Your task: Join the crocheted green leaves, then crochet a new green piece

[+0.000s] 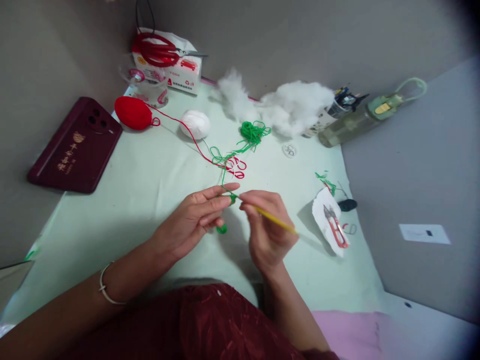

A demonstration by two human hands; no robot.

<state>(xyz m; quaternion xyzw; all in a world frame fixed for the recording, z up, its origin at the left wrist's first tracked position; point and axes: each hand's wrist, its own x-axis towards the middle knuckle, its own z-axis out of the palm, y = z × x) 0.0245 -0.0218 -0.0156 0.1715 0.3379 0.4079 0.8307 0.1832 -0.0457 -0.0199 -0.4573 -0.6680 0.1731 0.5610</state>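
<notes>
My left hand [202,210] pinches a small green crocheted piece [233,198] between thumb and fingers. A strand of green yarn [224,175] runs over its raised index finger from the table. Below those fingers hangs a round green bit [222,229], likely part of the same work, though the join is hidden. My right hand [268,225] grips a yellow-handled crochet hook [275,220] like a pen, its tip at the green piece. Beyond the hands lie a green yarn tangle [253,132] and looped red and white yarn [236,167].
At the back left are a red yarn ball [133,113], a white yarn ball [195,124], a clear cup [150,92] and red scissors [159,50]. White stuffing [296,105] and a bottle [356,122] stand behind. Thread snips [336,227] lie right; a maroon phone [77,145] left.
</notes>
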